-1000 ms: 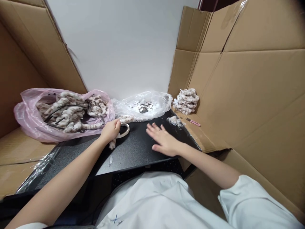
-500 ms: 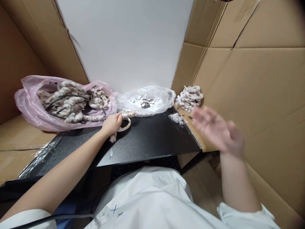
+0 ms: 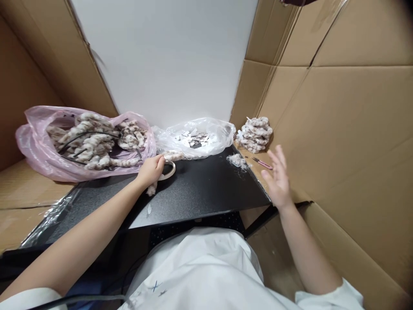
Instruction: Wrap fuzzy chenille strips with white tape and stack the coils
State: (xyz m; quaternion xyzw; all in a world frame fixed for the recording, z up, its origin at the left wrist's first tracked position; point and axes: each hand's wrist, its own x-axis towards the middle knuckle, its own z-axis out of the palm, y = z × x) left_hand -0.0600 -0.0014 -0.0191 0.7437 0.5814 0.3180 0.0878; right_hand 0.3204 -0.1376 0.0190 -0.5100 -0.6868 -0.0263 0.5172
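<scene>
Clock centre: the middle of your black speckled tabletop (image 3: 206, 189), with 12 at its far side.
Left hand: at 10 o'clock your left hand (image 3: 151, 169) is clenched, thumb uppermost, around the fluffy white-and-brown cord length (image 3: 174, 155); one end shows beyond your knuckles, the other hangs below them.
Ring: the flat off-white ring (image 3: 174, 171) sits against that hand's right side; your fingers may pinch it too, but they cover the contact.
Right hand: at 3 o'clock your right hand (image 3: 279, 183) is raised near the table edge, fingers released and spread, grasping nothing.
Pink bag: at 10 o'clock, the translucent pink plastic bag (image 3: 30, 148) gapes around fluffy cord coils (image 3: 97, 144) and thin black cords (image 3: 72, 138).
Clear bag: at 12 o'clock, the crumpled clear plastic bag (image 3: 226, 130) holds small white tags (image 3: 190, 138).
Bundle: at 1 o'clock, the coiled fluffy bundle (image 3: 256, 134) rests on brown cardboard (image 3: 348, 129).
Cutter: at 2 o'clock, the small pink-handled tool (image 3: 263, 163) lies beyond your right fingers, near loose pale fluff (image 3: 238, 161).
</scene>
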